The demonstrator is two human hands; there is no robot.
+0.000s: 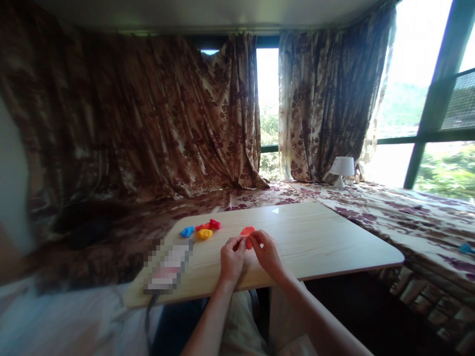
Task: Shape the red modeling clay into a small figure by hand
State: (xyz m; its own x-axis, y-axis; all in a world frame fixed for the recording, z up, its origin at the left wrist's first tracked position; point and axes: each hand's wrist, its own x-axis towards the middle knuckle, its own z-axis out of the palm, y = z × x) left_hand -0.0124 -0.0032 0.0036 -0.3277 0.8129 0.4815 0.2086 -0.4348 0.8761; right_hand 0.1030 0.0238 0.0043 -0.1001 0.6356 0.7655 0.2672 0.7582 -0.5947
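Observation:
My left hand [231, 257] and my right hand [267, 253] meet over the near middle of a light wooden table [334, 237]. Both pinch a small orange-red piece [247, 234], soft-looking like clay, held between the fingertips just above the tabletop. A little to the left on the table lie a blue piece [187, 231], a yellow piece [204, 234] and a red piece [210, 225], close together. Neither hand touches them.
A blurred-out flat object [168, 264] lies on the table's left end with a cable hanging off the near edge. Patterned curtains and a patterned cloth surround the table. A small white lamp [342, 169] stands by the window. A blue item [465, 248] lies at far right.

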